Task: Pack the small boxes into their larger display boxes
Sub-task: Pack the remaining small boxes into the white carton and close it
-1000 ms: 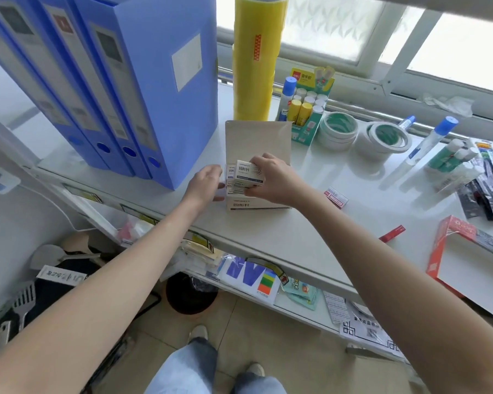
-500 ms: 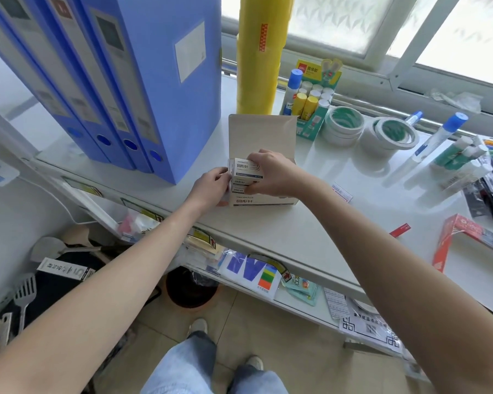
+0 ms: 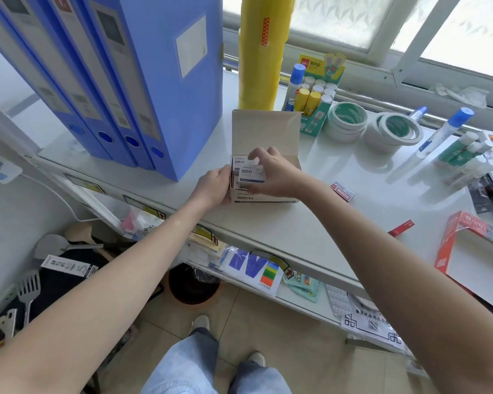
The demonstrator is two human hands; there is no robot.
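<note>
Item: small white paperclip box, pinched by my right hand fingers, sat lower than earlier in the open white cardboard display box on the white worktop; left hand fingers gripped its left wall.

Blue binders, yellow roll, white small box with a dark stripe

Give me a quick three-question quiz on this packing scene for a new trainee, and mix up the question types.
1. True or false: the display box has its lid standing open.
2. The right hand pinches: A) a tape roll, B) a small box, C) a glue stick.
3. Fill in: the left hand holds the display box at its ___ side.
Key: 1 true; 2 B; 3 left.
</note>
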